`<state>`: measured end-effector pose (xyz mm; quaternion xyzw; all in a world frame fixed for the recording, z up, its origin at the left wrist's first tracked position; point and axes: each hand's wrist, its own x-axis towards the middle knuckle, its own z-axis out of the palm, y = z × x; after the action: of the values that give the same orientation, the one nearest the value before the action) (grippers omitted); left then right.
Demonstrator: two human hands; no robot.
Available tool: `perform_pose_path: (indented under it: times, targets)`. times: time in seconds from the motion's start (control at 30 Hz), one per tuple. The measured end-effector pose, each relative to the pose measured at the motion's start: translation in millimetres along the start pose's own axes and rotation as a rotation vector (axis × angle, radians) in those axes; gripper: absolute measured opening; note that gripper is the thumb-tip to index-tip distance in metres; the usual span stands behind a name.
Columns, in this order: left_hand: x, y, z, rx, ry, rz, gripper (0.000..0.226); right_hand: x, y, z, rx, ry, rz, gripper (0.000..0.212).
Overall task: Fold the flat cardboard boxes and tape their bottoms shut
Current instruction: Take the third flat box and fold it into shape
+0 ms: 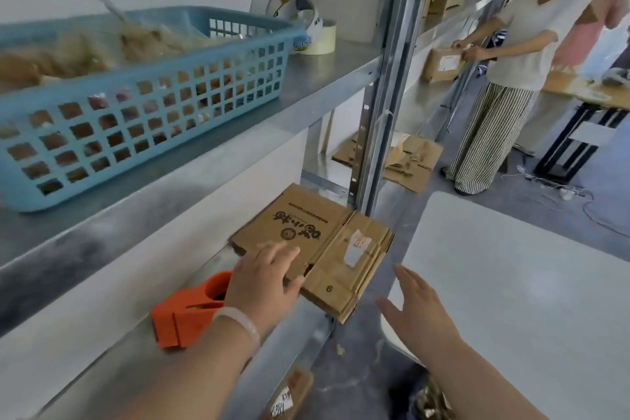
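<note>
A stack of flat cardboard boxes [327,249] lies on a metal shelf, its printed face up and one corner jutting past the shelf's front edge. My left hand [262,280] rests on the near end of the stack with its fingers spread flat. My right hand [412,303] hovers open to the right of the stack, apart from it, in front of the shelf post. An orange tape dispenser [184,314] sits on the same shelf just left of my left wrist.
A blue basket [143,112] full of packets fills the upper shelf, with tape rolls [306,24] behind it. A white table [511,283] stands to my right. Farther off, a person [511,78] handles a box, and flat cardboard [405,160] lies on the floor.
</note>
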<state>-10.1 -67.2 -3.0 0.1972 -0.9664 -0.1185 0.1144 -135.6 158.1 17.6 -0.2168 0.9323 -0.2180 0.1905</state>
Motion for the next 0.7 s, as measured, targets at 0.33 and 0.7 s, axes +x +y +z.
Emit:
perform_pose_path:
  times: [0.33,0.7]
  targets:
    - [71,-25,38,0.028,-0.147,-0.279,0.054,94,10,11,0.039,-0.26,-0.06,0.052]
    - [96,-47,68,0.091,-0.38,-0.365,0.066,145,14,40,0.726,-0.132,0.414,0.015]
